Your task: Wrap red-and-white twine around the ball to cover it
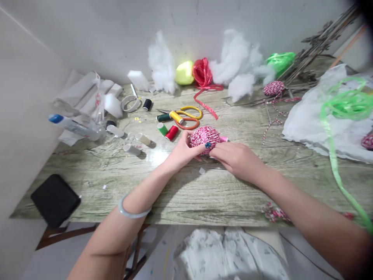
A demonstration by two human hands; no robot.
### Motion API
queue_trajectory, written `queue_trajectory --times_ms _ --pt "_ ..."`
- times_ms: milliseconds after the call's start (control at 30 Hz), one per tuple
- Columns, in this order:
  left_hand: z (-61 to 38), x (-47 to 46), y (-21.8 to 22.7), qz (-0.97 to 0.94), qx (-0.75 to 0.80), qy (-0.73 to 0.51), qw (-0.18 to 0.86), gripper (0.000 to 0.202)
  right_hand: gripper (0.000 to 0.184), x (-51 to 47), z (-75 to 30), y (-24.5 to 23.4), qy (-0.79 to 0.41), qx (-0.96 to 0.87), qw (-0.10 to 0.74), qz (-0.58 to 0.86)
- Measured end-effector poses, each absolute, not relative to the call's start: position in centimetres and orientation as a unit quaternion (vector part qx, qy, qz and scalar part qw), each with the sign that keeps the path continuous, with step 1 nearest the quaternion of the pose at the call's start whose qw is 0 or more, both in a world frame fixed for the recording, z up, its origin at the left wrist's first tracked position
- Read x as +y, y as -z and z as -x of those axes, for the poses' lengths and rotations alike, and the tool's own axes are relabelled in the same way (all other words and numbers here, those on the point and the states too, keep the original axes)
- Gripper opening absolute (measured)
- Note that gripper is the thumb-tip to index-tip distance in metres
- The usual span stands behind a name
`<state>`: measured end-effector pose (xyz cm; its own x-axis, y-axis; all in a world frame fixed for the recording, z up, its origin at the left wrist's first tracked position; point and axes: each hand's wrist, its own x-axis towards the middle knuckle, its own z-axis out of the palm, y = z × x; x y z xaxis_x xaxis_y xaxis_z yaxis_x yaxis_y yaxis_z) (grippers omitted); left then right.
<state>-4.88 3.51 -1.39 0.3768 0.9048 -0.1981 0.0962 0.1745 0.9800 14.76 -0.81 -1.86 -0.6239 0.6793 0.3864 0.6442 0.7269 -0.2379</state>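
A round ball of red-and-white twine (205, 137) is held just above the middle of the wooden table (175, 198). My left hand (188, 149) wraps its left side, the thumb laid across the front. At the ball's lower right, my right hand (236, 157) has its fingers pinched together against it; whatever lies between those fingertips is hidden. A pink thread spool (223, 139) peeks out behind the ball. Left of the ball are a red spool (171, 133), a green spool (162, 128) and a yellow spool (176, 117), near orange-handled scissors (189, 123).
White stuffing (233, 58), red ribbon (203, 74) and a yellow bundle (184, 73) line the wall. Dry twigs (314, 50), a white cloth (303, 120) and green ribbon (332, 144) occupy the right. A glue bottle (74, 126) and a black square object (55, 200) are left.
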Motion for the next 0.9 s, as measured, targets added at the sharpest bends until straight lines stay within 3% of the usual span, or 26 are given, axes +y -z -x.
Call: queue_trajectory --times_ms 367,700,900 --pt "5.0 3.6 1.6 -0.578 0.423 -0.387 0.580 0.061 0.018 -0.8 -14.7 1.9 -0.031 -0.903 0.229 0.362" --pt "5.7 4.4 2.4 -0.584 0.311 -0.417 0.623 0.057 0.027 0.4 -16.0 3.2 -0.080 -0.876 0.258 0.400" --pt "5.9 3.5 0.5 -0.697 0.233 -0.298 0.609 0.070 0.021 1.4 -17.4 3.0 -0.125 -0.851 0.274 0.430"
